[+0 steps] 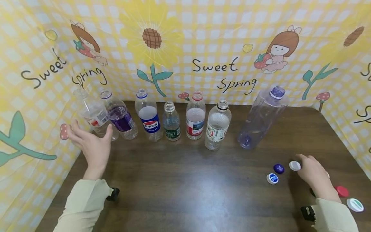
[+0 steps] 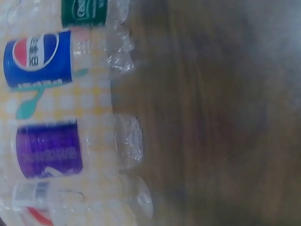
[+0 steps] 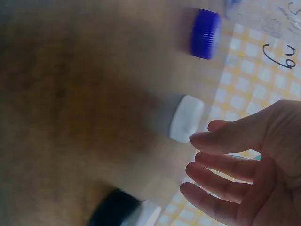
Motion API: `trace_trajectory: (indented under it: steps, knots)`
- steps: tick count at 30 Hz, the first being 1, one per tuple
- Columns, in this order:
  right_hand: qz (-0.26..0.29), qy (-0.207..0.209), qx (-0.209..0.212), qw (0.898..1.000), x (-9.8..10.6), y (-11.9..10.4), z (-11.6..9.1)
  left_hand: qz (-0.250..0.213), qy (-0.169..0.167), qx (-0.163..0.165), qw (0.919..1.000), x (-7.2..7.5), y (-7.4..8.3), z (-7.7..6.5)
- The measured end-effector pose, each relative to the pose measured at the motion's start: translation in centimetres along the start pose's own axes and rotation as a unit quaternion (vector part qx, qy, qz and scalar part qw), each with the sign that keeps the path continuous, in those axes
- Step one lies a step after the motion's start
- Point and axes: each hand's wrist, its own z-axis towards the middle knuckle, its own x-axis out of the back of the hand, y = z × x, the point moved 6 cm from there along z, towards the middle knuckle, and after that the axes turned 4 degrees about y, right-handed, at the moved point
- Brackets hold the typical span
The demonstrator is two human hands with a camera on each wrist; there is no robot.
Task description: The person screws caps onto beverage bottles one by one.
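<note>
My left hand (image 1: 94,146) is beside the leftmost clear bottle (image 1: 99,116), thumb and fingers spread apart around its near side. That uncapped bottle has a white and red label, and its lower part is partly covered by the hand. Over on the right, my right hand (image 1: 314,170) reaches down to a white cap (image 1: 294,166) on the table. In the right wrist view the thumb tip (image 3: 200,140) is right at the edge of the white cap (image 3: 187,118), while the other fingers are loosely bent and apart.
Beyond the left hand stands a row of uncapped bottles: purple-labelled (image 1: 120,117), Pepsi (image 1: 150,122), small green-labelled (image 1: 171,124), red-rimmed (image 1: 195,119), white-labelled (image 1: 217,129) and tall purple-tinted (image 1: 261,116). Near the right hand lie a purple cap (image 1: 279,169), blue-and-white cap (image 1: 272,178), red cap (image 1: 342,191) and green-and-white cap (image 1: 355,205).
</note>
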Motion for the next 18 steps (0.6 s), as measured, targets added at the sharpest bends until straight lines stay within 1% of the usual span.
trace_trajectory:
  steps: [2,4,8,12,15,18]
  knots:
    - [0.005,0.004,0.004,1.000,-0.2,0.1,0.1,-0.014,-0.013,0.004,0.9998,-0.2,-0.1,0.8]
    - [0.010,0.004,0.005,1.000,-0.3,0.2,0.2,-0.018,-0.038,0.011,0.9990,-0.4,-0.3,1.4]
    - [0.010,-0.016,-0.001,1.000,-0.8,0.4,0.5,0.001,-0.073,0.013,0.9973,-0.9,-0.6,2.3]
    - [0.003,-0.028,0.005,1.000,-1.2,0.5,0.4,0.009,-0.077,0.007,0.9970,-1.1,-0.9,2.8]
    - [0.000,-0.029,0.008,1.000,-1.4,0.6,0.3,0.003,-0.080,0.021,0.9966,-1.3,-1.4,3.1]
    - [-0.003,-0.033,0.007,0.999,-1.4,0.6,0.2,-0.007,-0.082,0.044,0.9957,-1.3,-2.0,3.5]
